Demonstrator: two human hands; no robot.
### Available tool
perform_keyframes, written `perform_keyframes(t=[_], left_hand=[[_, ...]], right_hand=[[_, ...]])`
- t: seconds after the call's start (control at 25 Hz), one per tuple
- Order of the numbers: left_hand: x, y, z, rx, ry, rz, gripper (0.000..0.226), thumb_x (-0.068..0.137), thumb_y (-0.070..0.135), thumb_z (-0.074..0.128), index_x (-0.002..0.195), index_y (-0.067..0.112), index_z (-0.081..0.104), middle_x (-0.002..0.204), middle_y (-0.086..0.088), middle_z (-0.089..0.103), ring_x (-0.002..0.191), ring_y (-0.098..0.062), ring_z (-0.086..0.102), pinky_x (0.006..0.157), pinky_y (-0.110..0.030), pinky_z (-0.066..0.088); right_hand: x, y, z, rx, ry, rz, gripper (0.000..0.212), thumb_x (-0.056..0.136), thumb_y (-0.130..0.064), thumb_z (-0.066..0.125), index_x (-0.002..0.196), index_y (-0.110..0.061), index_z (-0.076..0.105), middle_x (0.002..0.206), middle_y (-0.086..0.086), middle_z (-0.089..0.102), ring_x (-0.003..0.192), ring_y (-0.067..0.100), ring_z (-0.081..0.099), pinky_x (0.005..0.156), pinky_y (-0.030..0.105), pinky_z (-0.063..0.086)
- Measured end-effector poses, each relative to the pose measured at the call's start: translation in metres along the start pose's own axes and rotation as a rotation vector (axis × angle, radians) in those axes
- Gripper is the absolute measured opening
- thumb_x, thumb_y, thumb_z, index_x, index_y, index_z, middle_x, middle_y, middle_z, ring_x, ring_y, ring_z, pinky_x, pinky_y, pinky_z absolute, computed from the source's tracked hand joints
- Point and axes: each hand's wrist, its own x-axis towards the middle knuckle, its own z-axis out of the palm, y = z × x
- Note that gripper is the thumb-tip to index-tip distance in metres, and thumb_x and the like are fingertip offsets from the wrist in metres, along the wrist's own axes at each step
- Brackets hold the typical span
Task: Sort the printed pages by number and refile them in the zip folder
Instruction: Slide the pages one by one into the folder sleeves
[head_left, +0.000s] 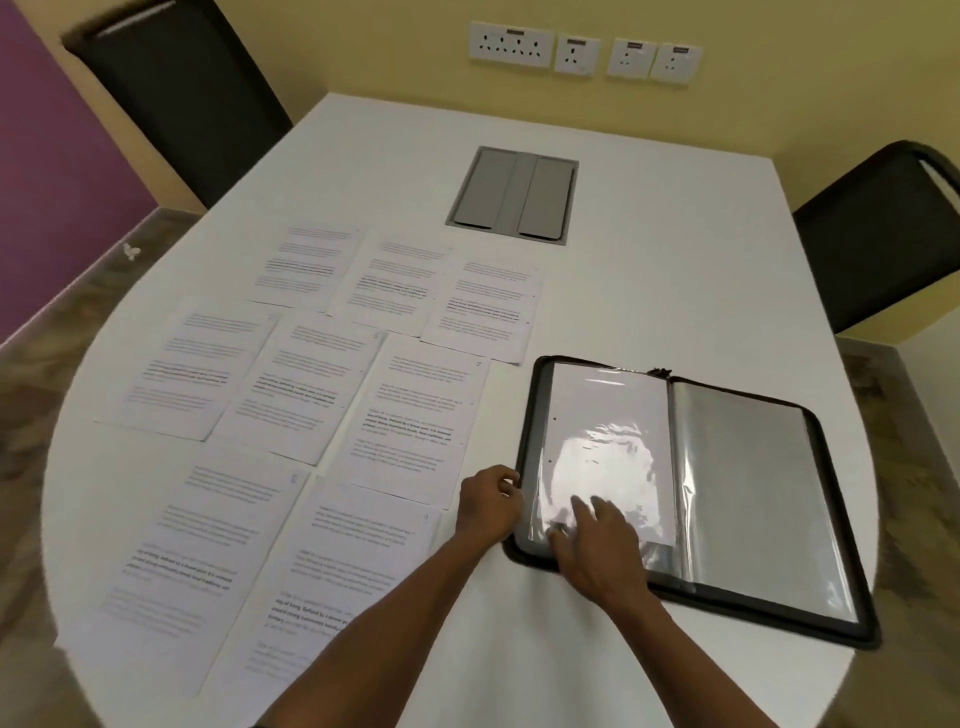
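Eight pages (410, 415) lie spread left of the open folder (748, 499) near the counter's (649, 260) right edge, long axes pointing away, so the left grip (488, 504), curled on the folder's left rim, is nearer them than the right grip (597, 540), spread flat on the sleeve (602, 457).

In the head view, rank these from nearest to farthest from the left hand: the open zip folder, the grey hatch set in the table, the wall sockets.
1. Zip folder: the left hand is at its left edge.
2. Grey hatch: mid-table, beyond the pages.
3. Wall sockets: on the far wall.
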Motion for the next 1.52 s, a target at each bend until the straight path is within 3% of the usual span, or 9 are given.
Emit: perform_keyframes(t=[0.12, 0.36, 0.44, 0.56, 0.84, 1.08, 1.24, 1.4, 1.52], left_hand=[[0.004, 0.001, -0.042, -0.010, 0.076, 0.056, 0.022, 0.090, 0.018, 0.065, 0.111, 0.017, 0.072, 0.102, 0.002, 0.072, 0.080, -0.005, 0.062, 0.060, 0.002, 0.038], [0.037, -0.022, -0.162, 0.006, 0.254, 0.086, 0.022, 0.087, 0.019, 0.071, 0.109, 0.017, 0.072, 0.093, 0.006, 0.071, 0.083, -0.005, 0.067, 0.065, -0.002, 0.046], [0.058, -0.035, -0.200, 0.029, 0.298, 0.085, 0.024, 0.086, 0.019, 0.073, 0.109, 0.016, 0.071, 0.092, 0.004, 0.071, 0.085, -0.005, 0.067, 0.072, -0.010, 0.051], [0.100, -0.057, -0.254, 0.084, 0.355, 0.080, 0.030, 0.085, 0.020, 0.074, 0.114, 0.015, 0.070, 0.102, 0.002, 0.071, 0.096, -0.011, 0.066, 0.086, -0.024, 0.052], [0.252, -0.122, -0.355, 0.360, 0.307, 0.146, 0.046, 0.091, 0.031, 0.068, 0.133, 0.016, 0.058, 0.131, -0.004, 0.059, 0.125, -0.023, 0.052, 0.101, -0.027, 0.037], [0.382, -0.154, -0.388, 0.541, 0.339, 0.124, 0.057, 0.096, 0.045, 0.056, 0.143, 0.013, 0.046, 0.148, -0.009, 0.046, 0.135, -0.027, 0.042, 0.111, -0.040, 0.036], [0.436, -0.158, -0.393, 0.670, 0.333, -0.065, 0.073, 0.094, 0.064, 0.046, 0.144, 0.011, 0.037, 0.144, -0.016, 0.045, 0.133, -0.035, 0.041, 0.109, -0.048, 0.033], [0.461, -0.166, -0.389, 0.655, 0.429, -0.177, 0.091, 0.083, 0.074, 0.052, 0.145, 0.010, 0.030, 0.145, -0.020, 0.042, 0.134, -0.039, 0.037, 0.112, -0.056, 0.024], [0.470, -0.164, -0.386, 0.579, 0.504, -0.169, 0.096, 0.081, 0.069, 0.061, 0.148, 0.012, 0.023, 0.145, -0.018, 0.041, 0.134, -0.038, 0.037, 0.110, -0.055, 0.024]], right_hand=[[0.026, -0.033, -0.021, 0.086, 0.078, -0.128, 0.069, 0.098, -0.056, 0.046, 0.155, -0.020, 0.031, 0.162, 0.010, 0.030, 0.150, 0.029, 0.024, 0.121, 0.041, 0.022], [0.084, -0.117, -0.051, 0.080, 0.116, -0.331, 0.077, 0.097, -0.061, 0.045, 0.158, -0.019, 0.023, 0.163, 0.009, 0.026, 0.152, 0.028, 0.020, 0.122, 0.043, 0.021], [0.106, -0.148, -0.054, 0.051, 0.121, -0.389, 0.079, 0.097, -0.062, 0.043, 0.158, -0.018, 0.021, 0.163, 0.010, 0.026, 0.152, 0.028, 0.020, 0.122, 0.043, 0.020], [0.149, -0.208, -0.062, 0.006, 0.134, -0.455, 0.080, 0.097, -0.062, 0.043, 0.158, -0.016, 0.020, 0.163, 0.013, 0.026, 0.151, 0.030, 0.020, 0.121, 0.045, 0.022], [0.273, -0.348, -0.043, -0.078, 0.198, -0.495, 0.080, 0.098, -0.059, 0.041, 0.158, -0.013, 0.017, 0.161, 0.016, 0.026, 0.150, 0.033, 0.018, 0.119, 0.045, 0.025], [0.369, -0.428, -0.009, -0.156, 0.227, -0.610, 0.054, 0.106, -0.036, 0.032, 0.155, -0.013, 0.024, 0.163, 0.011, 0.024, 0.153, 0.031, 0.012, 0.119, 0.048, 0.022], [0.409, -0.462, 0.007, -0.184, 0.160, -0.648, 0.049, 0.107, -0.036, 0.025, 0.150, -0.012, 0.031, 0.159, 0.008, 0.030, 0.153, 0.033, 0.007, 0.119, 0.054, 0.017], [0.430, -0.472, 0.025, -0.211, 0.146, -0.664, 0.048, 0.107, -0.040, 0.023, 0.142, -0.012, 0.040, 0.152, 0.005, 0.038, 0.152, 0.034, 0.008, 0.118, 0.055, 0.020], [0.442, -0.473, 0.033, -0.169, 0.163, -0.640, 0.044, 0.107, -0.040, 0.025, 0.137, -0.013, 0.043, 0.153, 0.004, 0.036, 0.153, 0.033, 0.007, 0.119, 0.054, 0.018]])
